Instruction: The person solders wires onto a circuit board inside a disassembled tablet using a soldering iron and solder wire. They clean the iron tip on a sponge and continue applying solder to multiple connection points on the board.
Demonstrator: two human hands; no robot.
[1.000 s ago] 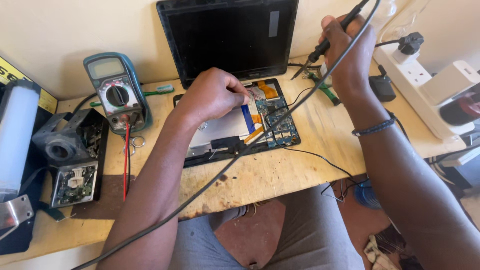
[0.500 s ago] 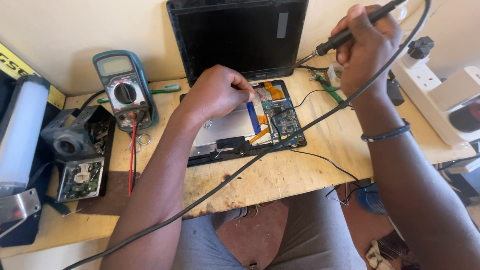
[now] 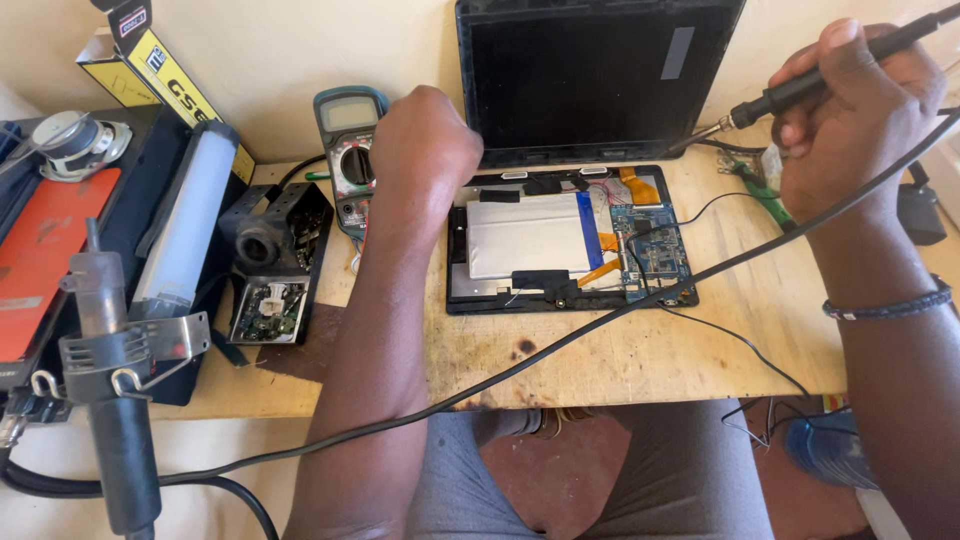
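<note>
- Your right hand (image 3: 850, 110) has its fingers wrapped round the black pen-shaped soldering iron (image 3: 830, 70), held up in the air at the right with its metal tip aimed left toward the dark screen panel (image 3: 600, 80) propped against the wall.
- Your left hand (image 3: 425, 140) is clenched into a fist and raised above the wooden surface (image 3: 620, 350); from this angle you cannot tell whether anything is pinched inside it.
- The opened black tablet (image 3: 570, 240) lies flat on the surface between your two hands, back cover already off, with the silver flat battery (image 3: 525, 235) and the blue circuit board (image 3: 650, 250) exposed.
- The iron's tip is well apart from the board, up and to its right, so no joint is being touched yet; work on the board looks not yet done.
- Your left fist hovers just left of the tablet, in front of the blue-grey multimeter (image 3: 350, 150).
- The iron's black cable (image 3: 600, 320) crosses the tablet's lower corner.
</note>
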